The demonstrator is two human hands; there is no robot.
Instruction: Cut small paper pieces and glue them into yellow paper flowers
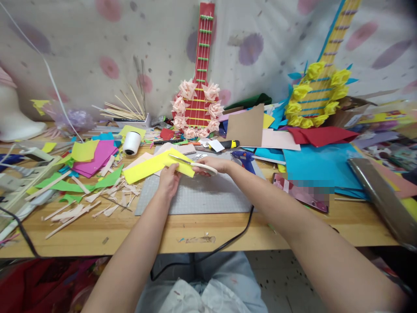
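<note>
Yellow paper (156,166) sits pinched in the left hand (169,179), fingers closed on its near edge, the strip running out past them toward the scrap pile (97,204). Right hand (213,165) is wrapped around the white handles of the scissors (192,164), fingers closed on them, blades parted and biting into the strip just beyond the left fingers. Both hands hover over the grey cutting mat (202,195), and that mat is the one bare patch under the fingers, with open board on the near side of both hands. Just past the right fingers lies a blue glue gun (245,159), its black cord (228,239) trailing back over the front edge of the desk (97,237). Outside the left fingers, wooden slivers and green and pink sheets crowd in close. Outside the right arm, a phone (299,191) and a blue sheet (321,167) take up the room. Beyond the fingertips, a red paper guitar (200,87) with pale flowers leans on a spotted cloth backdrop (81,39), a white spool (132,142) nearby, and a yellow-flowered guitar (321,93) further off.
</note>
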